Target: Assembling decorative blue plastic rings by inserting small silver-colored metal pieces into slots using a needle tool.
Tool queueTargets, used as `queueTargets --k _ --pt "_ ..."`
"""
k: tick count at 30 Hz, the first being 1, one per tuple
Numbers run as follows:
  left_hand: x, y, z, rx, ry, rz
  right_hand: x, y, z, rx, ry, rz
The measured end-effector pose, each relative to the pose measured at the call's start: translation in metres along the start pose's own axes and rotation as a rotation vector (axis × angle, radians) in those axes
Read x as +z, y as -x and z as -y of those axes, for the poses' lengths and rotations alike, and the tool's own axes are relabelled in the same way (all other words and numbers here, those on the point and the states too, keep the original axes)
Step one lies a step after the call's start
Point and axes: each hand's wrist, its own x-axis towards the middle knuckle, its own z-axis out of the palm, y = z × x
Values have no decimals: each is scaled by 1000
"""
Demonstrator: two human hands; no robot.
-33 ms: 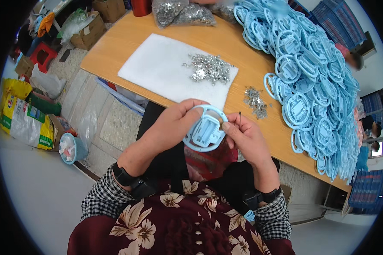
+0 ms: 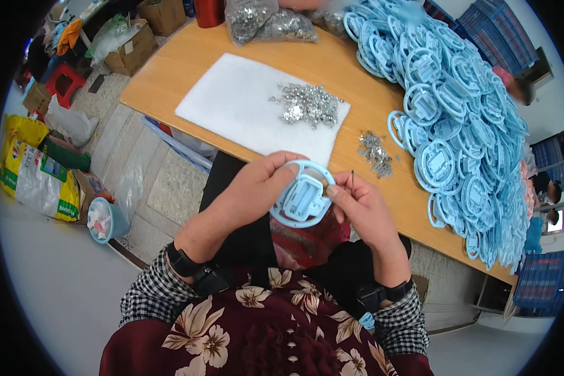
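Note:
My left hand (image 2: 257, 188) grips a light-blue round plastic part (image 2: 301, 202) by its left rim, in front of my chest and just below the table edge. My right hand (image 2: 365, 212) pinches a thin dark metal pin (image 2: 353, 180) that points upward, and its thumb and fingers touch the part's right rim. A white foam pad (image 2: 238, 106) lies on the wooden table (image 2: 169, 75) beyond my hands, with a pile of small silvery metal pieces (image 2: 308, 104) on it. A smaller pile of silvery pieces (image 2: 376, 153) lies on the bare wood near my right hand.
A large heap of matching blue parts (image 2: 464, 119) covers the table's right side. Clear bags of metal pieces (image 2: 266, 20) and a red cylinder (image 2: 209, 11) stand at the far edge. On the floor to the left are a yellow sack (image 2: 34, 172), a small blue bucket (image 2: 106, 220) and cardboard boxes (image 2: 135, 44).

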Motion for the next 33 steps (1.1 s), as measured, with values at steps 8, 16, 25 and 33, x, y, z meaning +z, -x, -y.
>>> queueTargets --k 8,16,25,33 --pt "-10 11 -6 84 -230 -104 -4 15 -2 -49 201 -149" --pt "-47 1 -15 204 -395 -290 -32 -22 -23 -40 115 -323" --pt "-70 -14 -28 243 -473 -345 -26 -17 -11 -164 201 -504" --pt "-144 -136 -111 505 -594 -546 -32 4 -20 -298 560 -564"
